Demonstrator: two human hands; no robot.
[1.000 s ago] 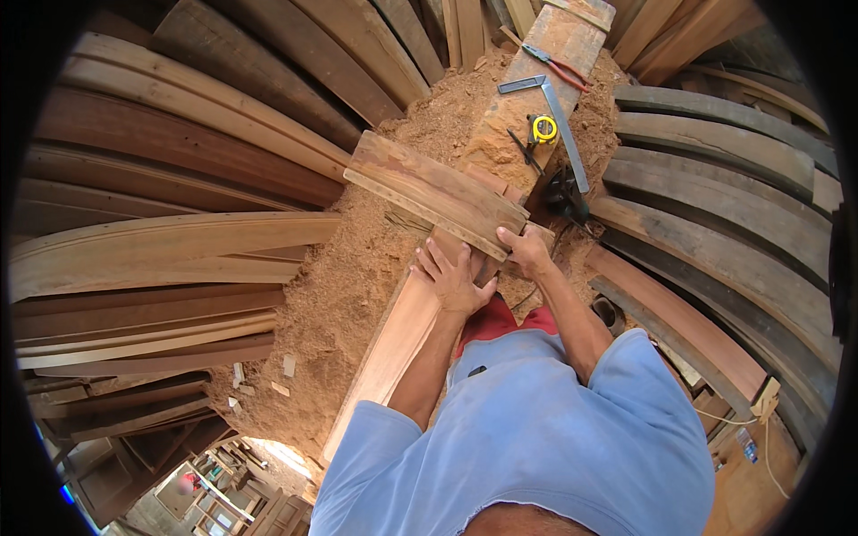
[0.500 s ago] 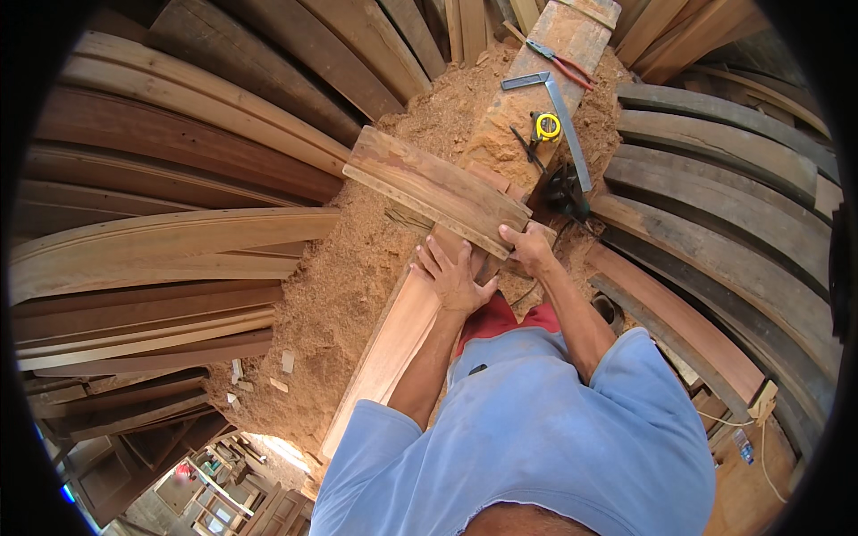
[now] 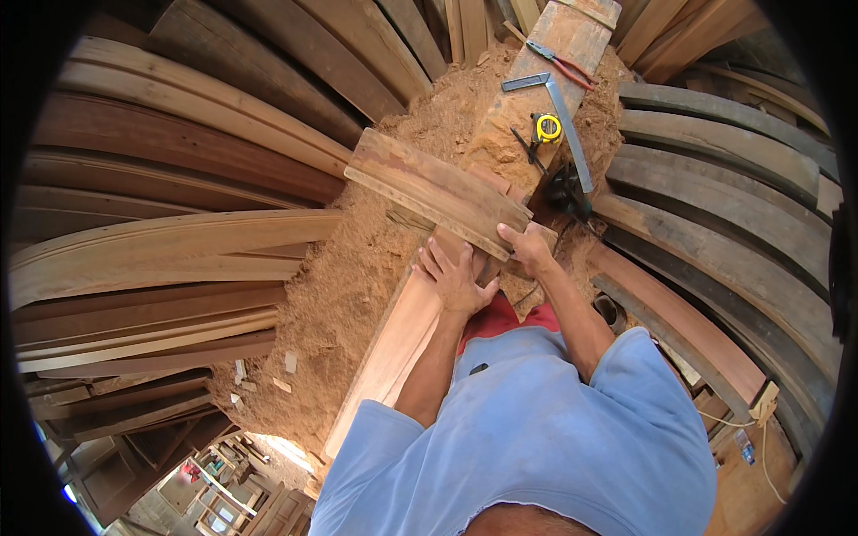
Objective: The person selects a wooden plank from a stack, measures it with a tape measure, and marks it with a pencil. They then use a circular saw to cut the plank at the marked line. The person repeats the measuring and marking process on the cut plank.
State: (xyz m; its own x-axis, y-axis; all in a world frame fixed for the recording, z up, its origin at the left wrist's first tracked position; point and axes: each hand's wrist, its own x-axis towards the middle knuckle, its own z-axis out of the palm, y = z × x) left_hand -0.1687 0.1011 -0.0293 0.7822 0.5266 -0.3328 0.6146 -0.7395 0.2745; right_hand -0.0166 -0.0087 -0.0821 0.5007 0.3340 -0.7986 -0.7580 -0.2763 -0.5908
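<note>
A short wooden board (image 3: 438, 189) lies crosswise over a long, pale reddish plank (image 3: 391, 357) in front of me. My left hand (image 3: 452, 275) rests on the long plank with its fingers spread, fingertips near the short board's close edge. At the right end of that board, my right hand (image 3: 529, 247) grips it, thumb on top and the other fingers hidden beneath or behind. Just beyond the board, a dark power tool (image 3: 565, 192) sits partly hidden in shadow.
Beyond lie a yellow tape measure (image 3: 547, 128), a metal square (image 3: 565, 121) and red-handled pliers (image 3: 565, 64) on a dusty plank (image 3: 572, 31). Sawdust (image 3: 331, 286) covers the ground. Stacked boards (image 3: 197, 152) line the left, with more dark planks (image 3: 715, 188) at right.
Almost nothing differs. The view has shifted very slightly, while both hands and the short board keep their places.
</note>
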